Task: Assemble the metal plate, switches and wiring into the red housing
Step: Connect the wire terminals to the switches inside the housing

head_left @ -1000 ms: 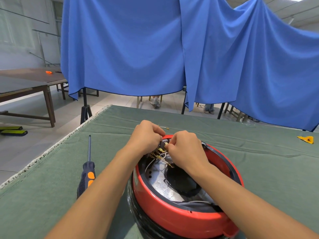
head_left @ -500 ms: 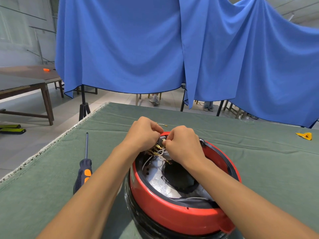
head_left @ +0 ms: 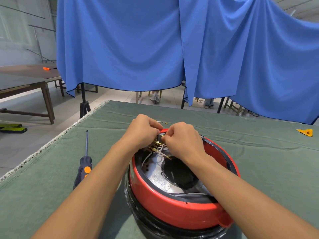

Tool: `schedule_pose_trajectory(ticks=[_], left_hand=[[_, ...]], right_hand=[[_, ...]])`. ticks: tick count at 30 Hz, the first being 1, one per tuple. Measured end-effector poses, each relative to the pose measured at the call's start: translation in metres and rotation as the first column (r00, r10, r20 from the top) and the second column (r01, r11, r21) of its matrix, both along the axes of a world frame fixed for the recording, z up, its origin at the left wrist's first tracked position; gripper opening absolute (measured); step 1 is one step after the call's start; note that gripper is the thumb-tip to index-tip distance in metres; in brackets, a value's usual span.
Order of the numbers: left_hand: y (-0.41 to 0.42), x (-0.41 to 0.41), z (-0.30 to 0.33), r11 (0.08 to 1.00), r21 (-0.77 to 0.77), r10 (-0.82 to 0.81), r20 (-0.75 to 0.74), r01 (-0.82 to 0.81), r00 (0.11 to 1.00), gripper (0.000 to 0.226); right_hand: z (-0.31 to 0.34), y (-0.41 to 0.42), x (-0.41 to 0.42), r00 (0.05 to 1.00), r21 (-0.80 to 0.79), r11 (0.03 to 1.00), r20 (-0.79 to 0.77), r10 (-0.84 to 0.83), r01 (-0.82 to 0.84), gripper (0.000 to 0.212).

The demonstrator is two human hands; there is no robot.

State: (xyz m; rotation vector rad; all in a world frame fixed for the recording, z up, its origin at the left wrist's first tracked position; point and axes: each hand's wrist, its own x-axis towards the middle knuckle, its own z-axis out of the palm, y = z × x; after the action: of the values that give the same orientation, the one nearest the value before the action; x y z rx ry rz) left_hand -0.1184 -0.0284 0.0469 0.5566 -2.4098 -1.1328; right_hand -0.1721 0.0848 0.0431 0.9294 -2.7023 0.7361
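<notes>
The round red housing (head_left: 165, 202) stands upside down on a black base in the middle of the green table. A shiny metal plate (head_left: 156, 179) with a dark round opening lies inside it. White wiring (head_left: 159, 150) with brass terminals bunches at the housing's far rim. My left hand (head_left: 142, 131) and my right hand (head_left: 183, 137) meet there, fingers curled, pinching the terminals and wires. What sits under the fingertips is hidden. One loose wire with a brass end (head_left: 163, 122) sticks out beyond my left hand.
A screwdriver (head_left: 83, 167) with a black and orange handle lies on the green cloth left of the housing. A small yellow piece (head_left: 305, 132) rests at the far right. Blue curtains hang behind the table; a wooden table stands at the left.
Both hands stay at the far rim working the wires, with only small finger shifts. The view has tipped slightly, so the scene sits a little higher in frame.
</notes>
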Motion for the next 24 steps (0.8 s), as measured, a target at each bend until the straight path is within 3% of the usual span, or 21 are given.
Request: schedule_pose_trajectory(ticks=[8,14,24], left_hand=[[-0.005,0.007,-0.002,0.999,0.033,-0.022,0.039,0.021,0.999,0.018],[-0.007,0.013,-0.008,0.990,0.138,0.018,-0.007,-0.016,1.000,0.016],[-0.007,0.014,-0.009,0.983,0.181,0.031,-0.031,-0.025,0.999,0.019]], right_hand=[[-0.002,0.008,-0.001,0.998,-0.041,0.999,0.054,0.025,-0.023,0.020],[0.001,0.011,0.008,0.985,-0.074,0.993,-0.155,0.077,-0.089,0.016],[0.003,0.008,0.015,0.983,0.005,0.992,-0.131,0.127,-0.128,0.014]])
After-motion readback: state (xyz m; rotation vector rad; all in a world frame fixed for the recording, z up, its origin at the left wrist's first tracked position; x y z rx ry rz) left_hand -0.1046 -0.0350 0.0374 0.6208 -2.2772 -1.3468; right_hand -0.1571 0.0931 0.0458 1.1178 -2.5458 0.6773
